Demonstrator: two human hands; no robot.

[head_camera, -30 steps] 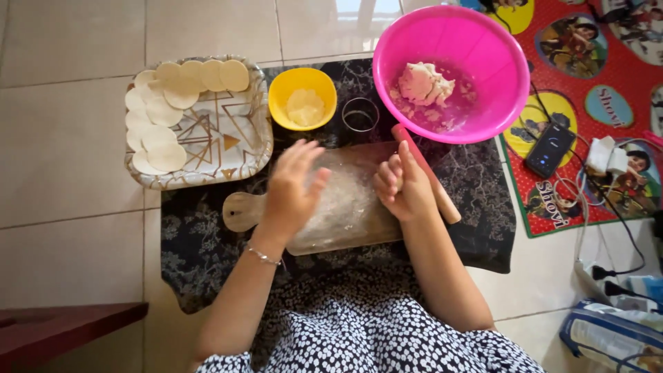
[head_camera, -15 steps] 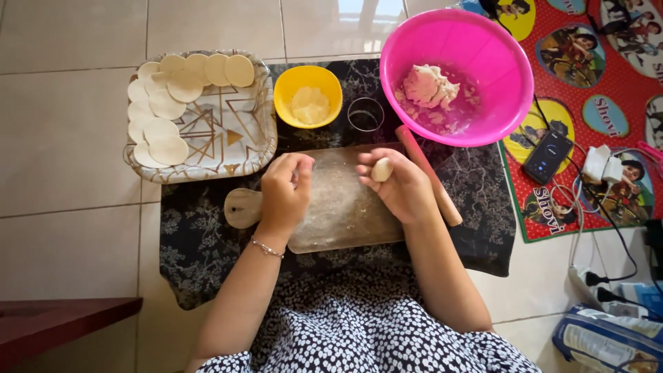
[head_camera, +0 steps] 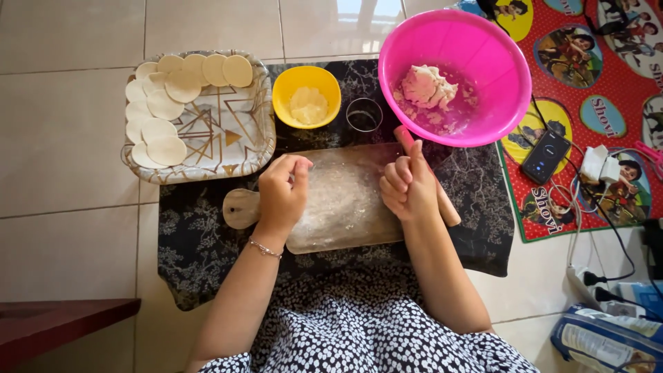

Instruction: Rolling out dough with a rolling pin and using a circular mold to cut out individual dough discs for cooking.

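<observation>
While both hands hover over the floured wooden board (head_camera: 342, 200) at the frame's centre, the right hand (head_camera: 409, 186) is curled shut around something hidden, possibly a dough piece; I cannot tell. Its wrist lies across the pink-handled rolling pin (head_camera: 445, 207). The left hand (head_camera: 282, 190) is loosely fisted, holding nothing visible. Upper left, the patterned tray (head_camera: 235, 131) keeps about 10 cut rounds away from the flour.

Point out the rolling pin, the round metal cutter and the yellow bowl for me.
rolling pin (head_camera: 449, 207): head view, on the wooden end showing past the right hand.
round metal cutter (head_camera: 364, 115): head view, on its ring.
yellow bowl (head_camera: 284, 93): head view, on its left rim.
</observation>
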